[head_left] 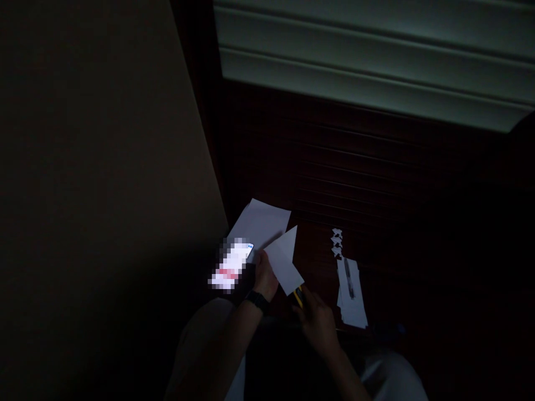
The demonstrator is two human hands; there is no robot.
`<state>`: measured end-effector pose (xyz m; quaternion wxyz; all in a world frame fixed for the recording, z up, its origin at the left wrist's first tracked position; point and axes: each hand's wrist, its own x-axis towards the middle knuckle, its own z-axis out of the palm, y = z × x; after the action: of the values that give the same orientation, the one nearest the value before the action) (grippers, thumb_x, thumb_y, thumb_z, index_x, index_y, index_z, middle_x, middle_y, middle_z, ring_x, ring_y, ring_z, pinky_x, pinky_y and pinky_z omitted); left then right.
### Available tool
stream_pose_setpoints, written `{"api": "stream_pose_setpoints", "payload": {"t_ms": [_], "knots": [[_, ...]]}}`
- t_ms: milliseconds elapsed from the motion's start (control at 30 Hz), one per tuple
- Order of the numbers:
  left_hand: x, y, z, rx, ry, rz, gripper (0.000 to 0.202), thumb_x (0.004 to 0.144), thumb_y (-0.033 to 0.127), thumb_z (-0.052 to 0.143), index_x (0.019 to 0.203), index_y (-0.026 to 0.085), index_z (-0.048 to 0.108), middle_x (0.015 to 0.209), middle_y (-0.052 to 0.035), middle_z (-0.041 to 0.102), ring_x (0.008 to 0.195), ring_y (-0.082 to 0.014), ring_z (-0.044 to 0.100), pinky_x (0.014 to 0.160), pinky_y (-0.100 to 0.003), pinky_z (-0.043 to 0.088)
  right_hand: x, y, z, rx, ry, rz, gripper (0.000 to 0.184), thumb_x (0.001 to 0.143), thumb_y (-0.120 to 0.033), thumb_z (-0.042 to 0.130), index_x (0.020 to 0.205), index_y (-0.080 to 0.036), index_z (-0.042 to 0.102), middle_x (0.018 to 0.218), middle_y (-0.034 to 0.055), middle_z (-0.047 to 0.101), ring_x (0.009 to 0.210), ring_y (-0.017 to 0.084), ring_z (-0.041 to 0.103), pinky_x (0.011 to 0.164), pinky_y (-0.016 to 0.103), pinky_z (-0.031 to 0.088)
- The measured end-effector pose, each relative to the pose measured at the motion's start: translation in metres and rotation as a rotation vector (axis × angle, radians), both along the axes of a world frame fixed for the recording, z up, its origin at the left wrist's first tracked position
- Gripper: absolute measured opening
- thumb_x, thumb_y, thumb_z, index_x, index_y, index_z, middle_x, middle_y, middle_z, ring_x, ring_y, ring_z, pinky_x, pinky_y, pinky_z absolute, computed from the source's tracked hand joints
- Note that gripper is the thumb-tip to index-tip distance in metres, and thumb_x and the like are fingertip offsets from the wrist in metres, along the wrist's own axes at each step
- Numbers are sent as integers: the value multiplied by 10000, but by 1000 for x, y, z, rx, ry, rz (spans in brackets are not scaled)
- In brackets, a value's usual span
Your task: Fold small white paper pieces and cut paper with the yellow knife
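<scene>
My left hand (264, 278), with a dark watch on its wrist, is closed on a white sheet of paper (284, 259) with an angular, cut-looking outline. My right hand (318, 320) is closed around scissors with black-and-yellow handles (299, 297), at the lower corner of that sheet. The blades cannot be seen. Just left of my left hand is a lit phone (229, 267), its screen blurred out. Behind the phone and my left hand lies a larger white sheet (263, 221).
Right of my hands, a stack of white paper strips (355, 306) lies on the dark surface with a dark pen-like object (349, 281) on top. Small zigzag paper pieces (336, 243) lie beyond it. Pale horizontal slats (368, 61) and a wall (104, 139) enclose the dim space.
</scene>
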<state>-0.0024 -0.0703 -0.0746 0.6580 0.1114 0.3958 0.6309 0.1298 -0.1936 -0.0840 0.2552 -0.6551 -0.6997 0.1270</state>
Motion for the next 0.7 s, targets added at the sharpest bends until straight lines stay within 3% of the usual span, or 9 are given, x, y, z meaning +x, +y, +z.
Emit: {"api": "stream_pose_setpoints", "payload": {"t_ms": [167, 333, 567, 700], "knots": [[9, -8, 4, 67, -135, -217, 437, 783, 466, 587, 1073, 139, 575, 954, -106, 680, 855, -230, 646, 756, -335, 509, 2, 2, 2, -4, 104, 1, 464, 812, -220, 558, 1267, -213, 463, 1106, 92, 617, 962, 226, 612, 817, 318, 484], [19, -18, -1, -31, -119, -339, 457, 746, 442, 644, 1071, 128, 577, 845, -106, 692, 757, -221, 670, 703, -336, 529, 0, 2, 5, -37, 107, 0, 382, 818, -216, 544, 1198, -190, 524, 1045, 100, 640, 950, 234, 614, 818, 326, 478], [23, -17, 2, -10, -103, -156, 481, 823, 510, 501, 1137, 148, 538, 915, -126, 692, 813, -223, 671, 765, -368, 523, -1, -7, 7, -67, 73, 8, 443, 809, -199, 543, 1248, -210, 483, 1113, 96, 620, 958, 229, 616, 805, 312, 481], [23, -19, 10, -52, -131, -137, 536, 828, 581, 413, 1100, 150, 576, 975, -145, 680, 870, -252, 661, 762, -363, 522, -3, -11, 11, -91, 63, 20, 450, 801, -204, 550, 1246, -220, 488, 1096, 94, 631, 924, 235, 628, 783, 314, 485]]}}
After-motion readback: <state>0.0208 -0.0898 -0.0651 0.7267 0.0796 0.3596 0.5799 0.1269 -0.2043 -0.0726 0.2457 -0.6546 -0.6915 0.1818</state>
